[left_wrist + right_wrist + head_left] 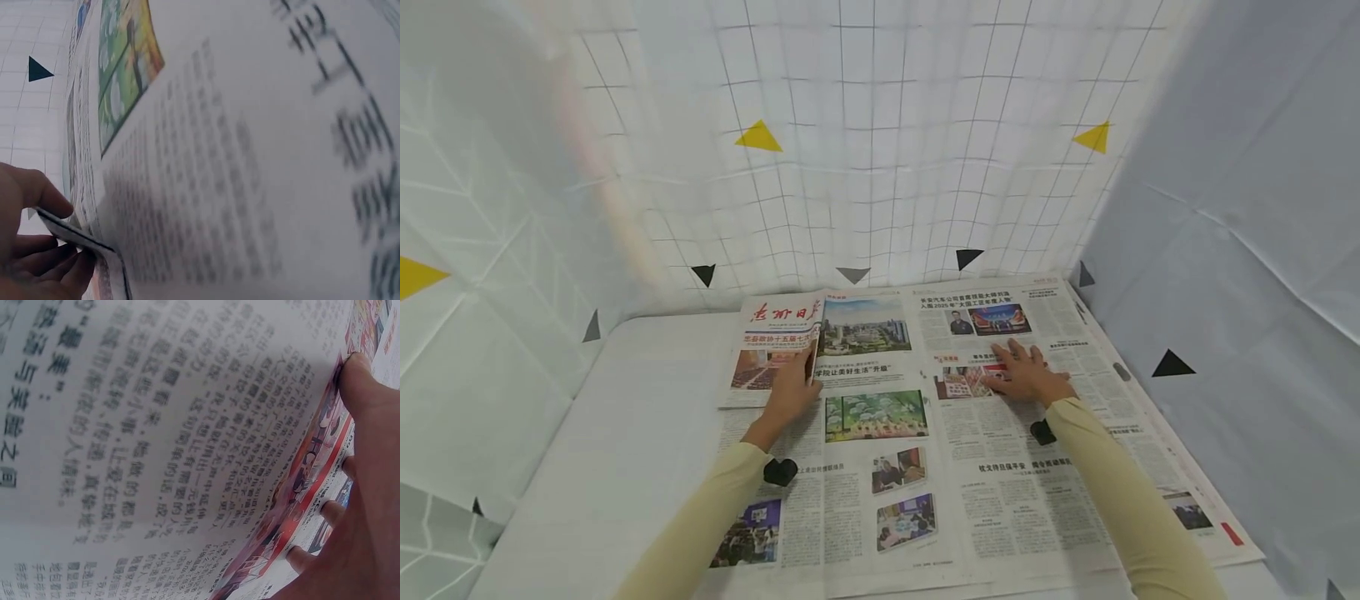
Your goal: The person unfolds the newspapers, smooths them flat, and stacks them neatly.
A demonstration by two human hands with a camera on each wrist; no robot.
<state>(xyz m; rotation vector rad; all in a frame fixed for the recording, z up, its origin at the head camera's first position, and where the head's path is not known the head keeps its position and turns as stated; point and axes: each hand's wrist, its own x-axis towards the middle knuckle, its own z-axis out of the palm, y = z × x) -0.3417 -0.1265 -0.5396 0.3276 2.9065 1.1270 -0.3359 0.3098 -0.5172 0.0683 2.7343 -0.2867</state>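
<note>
A large newspaper (1015, 500) lies spread out on the white table, printed with dense text and several colour photos. At its upper left is a smaller folded part (775, 317) with a red heading. My left hand (790, 392) pinches the right edge of that folded part; in the left wrist view the thumb (49, 195) lies above the paper edge and the fingers curl beneath it. My right hand (1028, 375) rests with spread fingers on the newspaper's right half, touching a photo with a red strip. The right wrist view shows its fingertips (331, 512) on the page.
White table surface (617, 417) shows left of the newspaper. A white gridded cloth (865, 167) with yellow and black triangles rises behind it, and a grey cloth wall (1247, 275) stands along the right side. Black round devices (780, 472) sit at both wrists.
</note>
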